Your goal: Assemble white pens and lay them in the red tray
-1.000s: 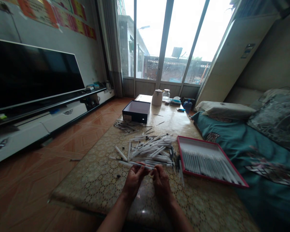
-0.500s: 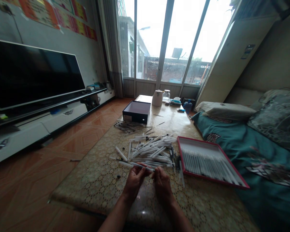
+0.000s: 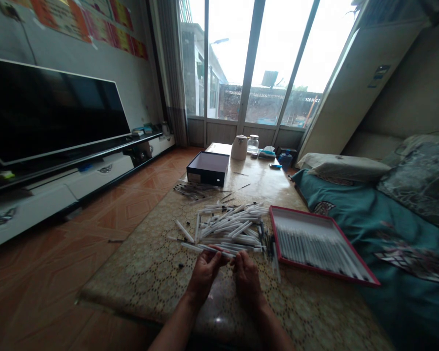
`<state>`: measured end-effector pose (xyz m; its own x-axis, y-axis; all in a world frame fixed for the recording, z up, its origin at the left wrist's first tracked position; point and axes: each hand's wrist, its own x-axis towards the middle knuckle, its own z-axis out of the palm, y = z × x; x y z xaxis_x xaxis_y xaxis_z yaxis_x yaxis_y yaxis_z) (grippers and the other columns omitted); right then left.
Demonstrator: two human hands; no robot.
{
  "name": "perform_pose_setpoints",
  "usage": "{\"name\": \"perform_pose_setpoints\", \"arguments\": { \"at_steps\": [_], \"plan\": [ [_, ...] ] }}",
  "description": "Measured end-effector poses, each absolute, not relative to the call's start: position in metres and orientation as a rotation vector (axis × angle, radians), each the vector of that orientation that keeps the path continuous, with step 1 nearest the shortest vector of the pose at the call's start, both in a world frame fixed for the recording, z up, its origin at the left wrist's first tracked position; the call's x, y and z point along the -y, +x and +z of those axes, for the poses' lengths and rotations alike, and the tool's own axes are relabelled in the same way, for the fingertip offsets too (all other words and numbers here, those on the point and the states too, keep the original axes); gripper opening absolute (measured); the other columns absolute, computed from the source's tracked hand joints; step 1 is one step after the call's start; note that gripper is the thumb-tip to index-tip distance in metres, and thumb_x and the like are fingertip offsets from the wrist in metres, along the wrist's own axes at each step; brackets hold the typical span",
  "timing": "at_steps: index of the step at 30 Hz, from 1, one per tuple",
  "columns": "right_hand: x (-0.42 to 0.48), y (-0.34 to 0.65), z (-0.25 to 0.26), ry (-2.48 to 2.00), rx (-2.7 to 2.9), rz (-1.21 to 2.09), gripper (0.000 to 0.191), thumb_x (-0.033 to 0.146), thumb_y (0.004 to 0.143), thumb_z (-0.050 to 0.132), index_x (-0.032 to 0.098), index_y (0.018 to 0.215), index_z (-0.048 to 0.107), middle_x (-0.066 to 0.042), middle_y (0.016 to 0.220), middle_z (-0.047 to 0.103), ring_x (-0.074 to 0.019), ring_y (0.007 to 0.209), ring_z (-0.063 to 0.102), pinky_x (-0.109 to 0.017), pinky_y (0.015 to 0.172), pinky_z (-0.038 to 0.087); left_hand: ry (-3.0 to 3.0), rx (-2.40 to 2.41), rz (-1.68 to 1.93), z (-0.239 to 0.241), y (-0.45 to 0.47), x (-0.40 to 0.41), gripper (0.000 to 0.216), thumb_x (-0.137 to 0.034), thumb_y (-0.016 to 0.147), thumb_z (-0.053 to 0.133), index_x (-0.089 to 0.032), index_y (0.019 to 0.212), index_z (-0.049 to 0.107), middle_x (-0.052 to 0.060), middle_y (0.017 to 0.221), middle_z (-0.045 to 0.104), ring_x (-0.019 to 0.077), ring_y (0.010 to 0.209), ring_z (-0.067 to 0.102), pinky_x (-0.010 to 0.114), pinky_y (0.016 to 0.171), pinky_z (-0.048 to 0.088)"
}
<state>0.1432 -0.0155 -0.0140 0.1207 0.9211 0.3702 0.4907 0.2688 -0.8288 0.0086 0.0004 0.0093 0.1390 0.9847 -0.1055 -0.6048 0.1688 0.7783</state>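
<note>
A home living room: television point(image 3: 54, 112), sofa point(image 3: 336, 214).

Your left hand point(image 3: 204, 269) closed in pinch; right hand point(image 3: 246, 277) just beside, also pinching; your bare forearms point(image 3: 178, 318) converge forward.

Patterned table point(image 3: 139, 273) with pens point(image 3: 240, 228), tray point(image 3: 307, 219), box point(image 3: 207, 178), kettle point(image 3: 239, 148)
</note>
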Motion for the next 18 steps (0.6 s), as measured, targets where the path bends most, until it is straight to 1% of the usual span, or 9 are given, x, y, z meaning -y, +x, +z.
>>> {"name": "perform_pose_setpoints", "arguments": {
  "at_steps": [2, 4, 6, 8, 9, 11, 14, 16, 18],
  "plan": [
    [0.015, 0.143, -0.011, -1.345, 1.543, 0.443, 0.027, 0.033, 0.094, 0.031, 0.021, 0.089, 0.055, -0.003, 0.082, 0.061, -0.0157, 0.074, 0.057, -0.027, 0.066, 0.044, 0.692, -0.736, 1.284, 0.012, 0.009, 0.000, 0.020, -0.025, 0.066, 0.072, -0.016, 0.080, 0.062, 0.002, 0.076, 0.069, 0.0141, 0.067, 0.064, 0.029, 0.071, 0.049],
    [0.015, 0.142, -0.006, -1.314, 1.614, 0.316, 0.026, 0.030, 0.093, 0.034, 0.021, 0.105, 0.055, -0.007, 0.099, 0.061, -0.0185, 0.091, 0.056, -0.032, 0.079, 0.043, 0.767, -0.753, 1.291, 0.014, 0.009, -0.001, 0.017, -0.025, 0.066, 0.073, -0.015, 0.078, 0.065, 0.003, 0.076, 0.069, 0.0147, 0.069, 0.064, 0.029, 0.072, 0.049],
    [0.017, 0.141, -0.002, -1.293, 1.734, 0.216, 0.028, 0.028, 0.091, 0.037, 0.024, 0.114, 0.053, -0.006, 0.106, 0.060, -0.0201, 0.099, 0.053, -0.035, 0.085, 0.041, 0.867, -0.754, 1.286, 0.014, 0.010, -0.001, 0.015, -0.024, 0.066, 0.072, -0.014, 0.075, 0.067, 0.004, 0.077, 0.068, 0.0158, 0.073, 0.062, 0.029, 0.074, 0.048],
    [0.019, 0.140, 0.000, -1.293, 1.836, 0.193, 0.030, 0.025, 0.091, 0.039, 0.028, 0.116, 0.054, -0.005, 0.100, 0.061, -0.0196, 0.094, 0.055, -0.035, 0.082, 0.042, 0.924, -0.774, 1.271, 0.013, 0.011, -0.001, 0.015, -0.024, 0.066, 0.072, -0.013, 0.076, 0.068, 0.004, 0.075, 0.068, 0.0161, 0.074, 0.061, 0.028, 0.073, 0.048],
    [0.020, 0.140, 0.000, -1.301, 1.849, 0.197, 0.030, 0.024, 0.091, 0.038, 0.028, 0.116, 0.055, -0.005, 0.096, 0.062, -0.0191, 0.091, 0.056, -0.034, 0.080, 0.043, 0.915, -0.795, 1.265, 0.012, 0.011, 0.000, 0.018, -0.023, 0.065, 0.072, -0.013, 0.079, 0.068, 0.004, 0.075, 0.068, 0.0157, 0.073, 0.061, 0.027, 0.072, 0.048],
    [0.021, 0.139, -0.002, -1.322, 1.803, 0.209, 0.028, 0.024, 0.092, 0.037, 0.027, 0.110, 0.058, -0.005, 0.091, 0.062, -0.0186, 0.086, 0.057, -0.032, 0.076, 0.044, 0.826, -0.855, 1.273, 0.010, 0.012, -0.001, 0.028, -0.024, 0.063, 0.074, -0.014, 0.088, 0.067, 0.004, 0.077, 0.068, 0.0145, 0.070, 0.062, 0.026, 0.070, 0.049],
    [0.020, 0.140, -0.007, -1.353, 1.635, 0.230, 0.026, 0.026, 0.092, 0.036, 0.022, 0.101, 0.060, -0.006, 0.091, 0.063, -0.0189, 0.085, 0.058, -0.031, 0.076, 0.045, 0.716, -0.984, 1.314, 0.012, 0.008, -0.009, 0.039, -0.027, 0.062, 0.074, -0.016, 0.097, 0.063, 0.005, 0.083, 0.067, 0.0146, 0.067, 0.064, 0.028, 0.068, 0.050],
    [0.018, 0.141, -0.009, -1.389, 1.533, 0.274, 0.026, 0.028, 0.091, 0.035, 0.019, 0.100, 0.058, -0.007, 0.091, 0.064, -0.0189, 0.084, 0.059, -0.030, 0.075, 0.046, 0.905, -1.150, 1.338, 0.019, -0.001, -0.023, 0.034, -0.031, 0.068, 0.067, -0.015, 0.097, 0.062, 0.006, 0.081, 0.067, 0.0163, 0.065, 0.065, 0.029, 0.064, 0.051],
    [0.018, 0.142, -0.009, -1.436, 1.465, 0.331, 0.026, 0.031, 0.091, 0.036, 0.018, 0.101, 0.056, -0.007, 0.087, 0.064, -0.0186, 0.077, 0.060, -0.029, 0.069, 0.046, 1.365, -1.422, 1.282, 0.029, -0.012, -0.044, 0.023, -0.031, 0.078, 0.054, -0.014, 0.091, 0.063, 0.007, 0.074, 0.067, 0.0175, 0.063, 0.065, 0.029, 0.060, 0.050]
  ]
}}
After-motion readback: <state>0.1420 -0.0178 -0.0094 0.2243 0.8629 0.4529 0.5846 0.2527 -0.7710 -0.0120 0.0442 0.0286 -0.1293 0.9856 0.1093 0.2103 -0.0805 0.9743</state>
